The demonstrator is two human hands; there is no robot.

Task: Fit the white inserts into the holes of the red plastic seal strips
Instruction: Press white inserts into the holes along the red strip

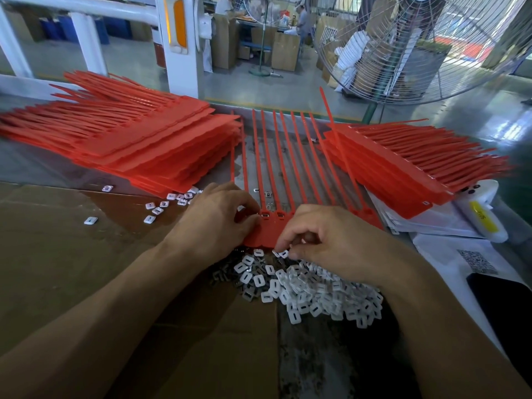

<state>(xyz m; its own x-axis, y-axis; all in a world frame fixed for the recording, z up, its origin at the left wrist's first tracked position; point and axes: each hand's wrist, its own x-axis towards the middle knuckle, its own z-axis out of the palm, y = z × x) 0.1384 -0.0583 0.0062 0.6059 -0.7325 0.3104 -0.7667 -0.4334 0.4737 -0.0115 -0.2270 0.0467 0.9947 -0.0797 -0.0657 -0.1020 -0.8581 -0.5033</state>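
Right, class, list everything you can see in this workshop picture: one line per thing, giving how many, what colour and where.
Seal strip sheet being worked: one, red, centre, tails pointing away.
Left stack of seal strips: many, red, left of centre.
Right stack of seal strips: many, red, on the right.
Pile of inserts: many, white, under the right hand.
Scattered inserts: about a dozen, white, by the left stack.
Cardboard: brown, covers the table on the left.
Fan: one, grey wire guard, upper right.
Left hand: on the sheet's heads.
Right hand: fingers pinching inserts from the pile.
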